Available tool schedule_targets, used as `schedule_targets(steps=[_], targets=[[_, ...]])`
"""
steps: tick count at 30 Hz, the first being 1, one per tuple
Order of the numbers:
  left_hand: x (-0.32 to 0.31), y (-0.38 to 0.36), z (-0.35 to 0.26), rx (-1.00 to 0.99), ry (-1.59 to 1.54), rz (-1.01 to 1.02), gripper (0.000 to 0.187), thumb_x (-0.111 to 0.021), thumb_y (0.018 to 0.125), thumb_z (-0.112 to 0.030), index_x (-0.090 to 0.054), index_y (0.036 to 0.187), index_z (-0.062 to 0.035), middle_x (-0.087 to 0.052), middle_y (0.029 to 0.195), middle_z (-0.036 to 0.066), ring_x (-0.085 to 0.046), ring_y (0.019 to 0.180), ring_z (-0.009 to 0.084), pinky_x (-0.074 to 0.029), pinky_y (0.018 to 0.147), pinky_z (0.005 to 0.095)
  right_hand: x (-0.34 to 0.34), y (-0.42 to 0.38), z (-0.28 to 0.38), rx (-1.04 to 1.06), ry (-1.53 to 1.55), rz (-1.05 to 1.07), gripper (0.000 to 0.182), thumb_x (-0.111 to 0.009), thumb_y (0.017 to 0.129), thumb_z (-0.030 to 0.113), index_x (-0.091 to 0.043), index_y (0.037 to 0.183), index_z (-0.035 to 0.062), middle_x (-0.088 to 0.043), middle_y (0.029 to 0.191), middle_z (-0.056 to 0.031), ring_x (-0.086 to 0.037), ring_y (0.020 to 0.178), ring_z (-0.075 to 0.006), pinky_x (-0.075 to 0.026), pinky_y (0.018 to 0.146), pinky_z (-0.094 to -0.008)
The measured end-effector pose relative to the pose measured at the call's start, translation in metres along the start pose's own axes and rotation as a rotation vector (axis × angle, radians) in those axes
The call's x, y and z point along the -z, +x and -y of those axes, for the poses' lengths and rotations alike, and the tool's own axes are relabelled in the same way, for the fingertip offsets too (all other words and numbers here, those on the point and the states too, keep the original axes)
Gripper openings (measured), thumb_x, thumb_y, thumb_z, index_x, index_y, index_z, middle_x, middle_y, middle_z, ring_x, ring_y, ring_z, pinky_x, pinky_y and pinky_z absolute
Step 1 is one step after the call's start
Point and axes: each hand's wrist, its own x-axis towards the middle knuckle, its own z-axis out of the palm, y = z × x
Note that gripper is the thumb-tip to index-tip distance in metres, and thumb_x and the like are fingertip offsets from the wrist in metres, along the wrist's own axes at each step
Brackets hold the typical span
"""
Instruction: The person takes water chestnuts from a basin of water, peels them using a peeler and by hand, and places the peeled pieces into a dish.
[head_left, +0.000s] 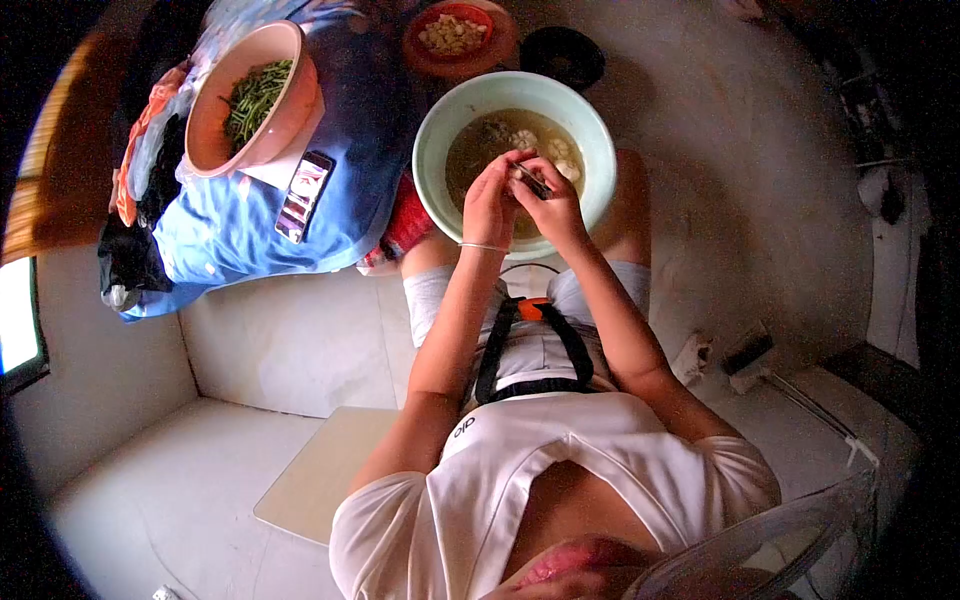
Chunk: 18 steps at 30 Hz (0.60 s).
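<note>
Above a pale green basin (430,150), my two hands meet with fingers curled in. My right hand (558,208) is closed around a small dark, narrow tool, which looks like a small knife (532,182). My left hand (487,203), a thin band at its wrist, is closed with its fingertips against the right ones. A small pale piece seems to sit between them, mostly hidden by the fingers. Cloudy, brownish water (470,140) fills the basin's lower part. Several whitish, lumpy pieces (559,150) float in it, possibly garlic bulbs or cauliflower.
Left of the basin, a pink bowl (205,125) of cut green beans (255,100) and a phone (305,197) rest on a blue cloth (350,130). Beyond are a red bowl (487,22) of pale pieces and a black round dish (562,58). A wire stand (815,405) is at right.
</note>
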Motion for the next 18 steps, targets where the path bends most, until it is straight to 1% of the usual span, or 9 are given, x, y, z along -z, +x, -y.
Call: schedule_targets(steps=[1, 3, 7, 10, 13, 14, 15, 17, 18], targets=[[0.003, 0.002, 0.004, 0.051, -0.143, -0.033, 0.031, -0.046, 0.086, -0.025, -0.050, 0.102, 0.0016, -0.054, 0.104, 0.014, -0.051, 0.095, 0.0215, -0.040, 0.084, 0.0309, 0.001, -0.001, -0.002, -0.002, -0.049, 0.034, 0.014, -0.057, 0.078, 0.008, -0.050, 0.088, 0.0028, -0.055, 0.083, -0.0003, -0.051, 0.080, -0.0081, -0.041, 0.073, -0.0238], [0.008, 0.004, 0.007, 0.070, -0.188, -0.064, 0.029, -0.045, 0.087, -0.026, -0.051, 0.096, 0.0004, -0.055, 0.100, 0.014, -0.054, 0.088, 0.0209, -0.042, 0.080, 0.0311, 0.000, -0.001, -0.003, 0.100, -0.078, 0.029, 0.014, -0.059, 0.077, 0.009, -0.050, 0.086, 0.0036, -0.055, 0.080, 0.0005, -0.051, 0.075, -0.0063, -0.041, 0.067, -0.0216], [0.009, 0.000, -0.001, 0.101, -0.138, -0.169, 0.033, -0.044, 0.087, -0.026, -0.046, 0.107, -0.0003, -0.055, 0.101, 0.015, -0.055, 0.085, 0.0203, -0.046, 0.071, 0.0299, 0.000, -0.001, 0.009, -0.325, 0.346, 0.116, 0.010, -0.056, 0.080, 0.015, -0.053, 0.085, 0.0066, -0.053, 0.067, 0.0011, -0.044, 0.048, -0.0034, -0.030, 0.037, -0.0173], [0.001, -0.004, -0.013, -0.112, 0.001, -0.080, 0.042, -0.038, 0.089, -0.022, -0.029, 0.126, -0.0026, -0.053, 0.107, 0.015, -0.054, 0.089, 0.0215, -0.047, 0.069, 0.0307, 0.000, 0.002, 0.010, -0.447, 0.413, 0.105, 0.021, -0.058, 0.078, 0.023, -0.057, 0.089, 0.0059, -0.055, 0.071, 0.0002, -0.047, 0.053, -0.0037, -0.033, 0.040, -0.0182], [0.001, -0.009, -0.015, -0.093, 0.518, 0.059, 0.038, -0.043, 0.088, -0.020, -0.039, 0.120, -0.0004, -0.051, 0.111, 0.010, -0.048, 0.099, 0.0160, -0.039, 0.084, 0.0261, -0.009, 0.004, 0.006, -0.439, 0.413, -0.120, 0.024, -0.058, 0.078, 0.027, -0.057, 0.092, 0.0076, -0.056, 0.077, 0.0021, -0.049, 0.064, -0.0046, -0.037, 0.048, -0.0189], [0.003, -0.009, -0.002, -0.156, 0.433, 0.054, 0.033, -0.049, 0.085, -0.014, -0.046, 0.115, -0.0006, -0.049, 0.113, 0.008, -0.044, 0.103, 0.0131, -0.033, 0.088, 0.0242, -0.005, 0.001, 0.009, -0.481, 0.512, -0.084, 0.027, -0.058, 0.078, 0.030, -0.056, 0.094, 0.0090, -0.056, 0.082, 0.0042, -0.049, 0.072, -0.0052, -0.038, 0.054, -0.0192], [0.001, -0.010, -0.003, -0.136, 0.479, 0.015, 0.033, -0.051, 0.083, -0.011, -0.046, 0.115, -0.0011, -0.054, 0.107, 0.006, -0.048, 0.097, 0.0119, -0.037, 0.084, 0.0247, -0.002, 0.001, 0.005, -0.482, 0.512, -0.079, 0.027, -0.058, 0.078, 0.030, -0.056, 0.094, 0.0090, -0.056, 0.082, 0.0042, -0.049, 0.072, -0.0052, -0.038, 0.054, -0.0192], [0.000, -0.013, -0.007, -0.321, 0.839, -0.001, 0.028, -0.049, 0.085, -0.017, -0.048, 0.109, -0.0027, -0.057, 0.077, 0.006, -0.056, 0.058, 0.0123, -0.046, 0.050, 0.0243, 0.003, 0.000, -0.005, -0.652, 0.543, -0.009, 0.031, -0.059, 0.077, 0.033, -0.055, 0.096, 0.0097, -0.055, 0.080, 0.0049, -0.049, 0.072, -0.0048, -0.038, 0.054, -0.0189], [0.005, -0.011, -0.003, -0.321, 0.839, -0.005, 0.028, -0.049, 0.085, -0.017, -0.048, 0.109, -0.0027, -0.057, 0.077, 0.006, -0.056, 0.058, 0.0123, -0.046, 0.050, 0.0243, -0.002, -0.002, 0.000, -0.629, 0.598, -0.056, 0.028, -0.059, 0.077, 0.036, -0.055, 0.091, 0.0118, -0.053, 0.074, 0.0053, -0.048, 0.063, -0.0043, -0.035, 0.047, -0.0181]])
